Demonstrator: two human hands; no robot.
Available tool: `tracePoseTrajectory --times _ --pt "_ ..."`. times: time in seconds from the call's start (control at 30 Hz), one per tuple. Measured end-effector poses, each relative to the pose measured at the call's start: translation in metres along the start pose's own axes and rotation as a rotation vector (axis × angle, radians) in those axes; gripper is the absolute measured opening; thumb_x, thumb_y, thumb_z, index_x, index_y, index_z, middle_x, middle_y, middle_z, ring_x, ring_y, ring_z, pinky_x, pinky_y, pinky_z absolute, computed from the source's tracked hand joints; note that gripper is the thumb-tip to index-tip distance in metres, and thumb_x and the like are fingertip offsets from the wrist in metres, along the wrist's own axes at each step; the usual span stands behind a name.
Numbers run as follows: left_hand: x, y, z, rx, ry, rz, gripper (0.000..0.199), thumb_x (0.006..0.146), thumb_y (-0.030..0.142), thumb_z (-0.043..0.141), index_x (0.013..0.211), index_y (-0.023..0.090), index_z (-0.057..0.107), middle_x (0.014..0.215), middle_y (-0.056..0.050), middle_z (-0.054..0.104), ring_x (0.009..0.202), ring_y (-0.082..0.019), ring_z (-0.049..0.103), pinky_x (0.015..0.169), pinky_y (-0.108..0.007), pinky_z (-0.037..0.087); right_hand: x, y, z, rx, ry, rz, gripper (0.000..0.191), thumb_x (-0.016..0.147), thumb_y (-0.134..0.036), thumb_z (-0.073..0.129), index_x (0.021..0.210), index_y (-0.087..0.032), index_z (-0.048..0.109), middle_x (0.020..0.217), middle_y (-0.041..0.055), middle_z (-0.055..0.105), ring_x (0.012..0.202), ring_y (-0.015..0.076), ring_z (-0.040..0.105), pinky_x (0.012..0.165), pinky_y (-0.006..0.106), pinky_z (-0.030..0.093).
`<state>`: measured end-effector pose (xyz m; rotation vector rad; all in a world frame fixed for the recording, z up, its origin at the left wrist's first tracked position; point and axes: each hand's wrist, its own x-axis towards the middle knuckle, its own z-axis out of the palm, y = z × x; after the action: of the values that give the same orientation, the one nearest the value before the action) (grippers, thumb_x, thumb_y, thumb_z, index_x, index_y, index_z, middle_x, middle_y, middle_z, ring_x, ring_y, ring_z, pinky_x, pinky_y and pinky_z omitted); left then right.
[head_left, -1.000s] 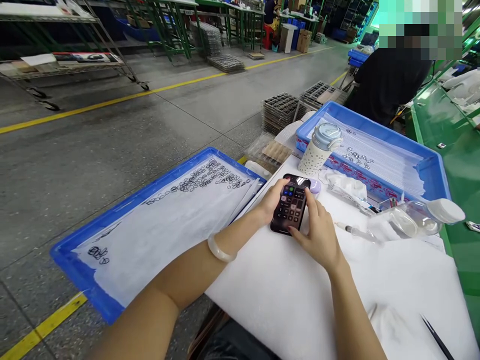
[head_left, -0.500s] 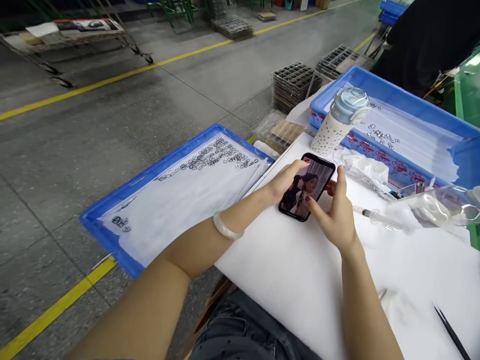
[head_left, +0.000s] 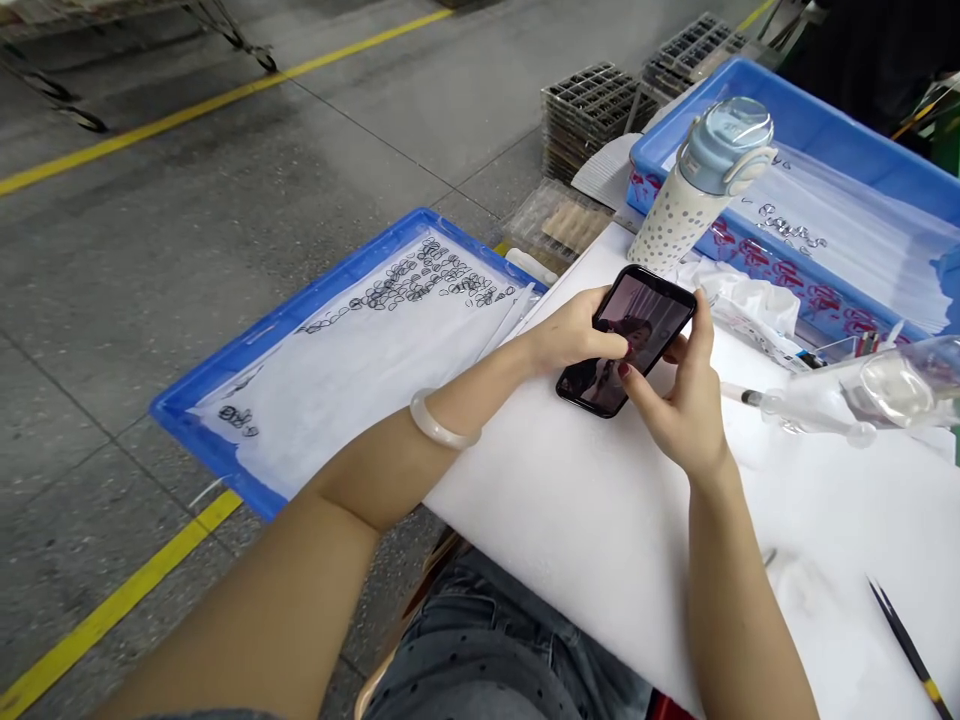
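A black smartphone [head_left: 622,345] with a lit screen is held between both hands above the white tabletop [head_left: 570,520]. My left hand [head_left: 574,335] grips its left side, thumb lying over the screen; the other fingers are hidden behind the phone. On the opposite side, my right hand [head_left: 686,400] holds the right edge, its thumb near the lower middle of the screen. A pale bangle [head_left: 442,425] circles my left forearm. Just beyond the phone stands a speckled bottle [head_left: 675,215] with a blue lid. Black tweezers [head_left: 907,640] lie at the lower right.
To the left sits a blue tray [head_left: 217,350] with white sheets and many small dark rings. A deeper blue bin [head_left: 825,115] stands behind the bottle. A syringe [head_left: 802,415] and a clear plastic bottle [head_left: 900,385] lie at right. Stacked grids [head_left: 589,110] stand on the floor.
My left thumb has moved from the phone's top edge down over the screen. The phone is tilted up more. The camera view has dipped slightly downward.
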<state>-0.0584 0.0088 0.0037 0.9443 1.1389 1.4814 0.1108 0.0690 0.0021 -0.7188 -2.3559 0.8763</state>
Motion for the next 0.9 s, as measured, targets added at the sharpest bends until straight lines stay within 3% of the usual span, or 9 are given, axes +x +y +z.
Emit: tracePoseTrajectory --times 0.43,0.9 --pt "0.007 -0.014 -0.008 0.018 -0.059 0.066 0.028 0.062 0.013 0.071 0.088 0.015 0.062 0.076 0.001 0.064 0.07 -0.014 0.06 0.063 -0.026 0.047 0.0 0.004 0.002 0.01 0.004 -0.014 0.1 0.084 -0.043 0.063 0.159 -0.019 0.002 0.13 0.0155 0.062 0.097 0.0287 0.067 0.084 0.049 0.055" --pt "0.007 -0.014 -0.007 0.034 -0.056 0.064 0.03 0.061 0.018 0.072 0.089 0.016 0.061 0.077 0.0 0.062 0.071 -0.015 0.059 0.064 -0.028 0.048 0.0 0.006 0.002 -0.002 0.002 -0.009 0.1 0.083 -0.043 0.062 0.159 -0.02 0.002 0.129 0.0156 0.063 0.096 0.0295 0.068 0.083 0.05 0.055"
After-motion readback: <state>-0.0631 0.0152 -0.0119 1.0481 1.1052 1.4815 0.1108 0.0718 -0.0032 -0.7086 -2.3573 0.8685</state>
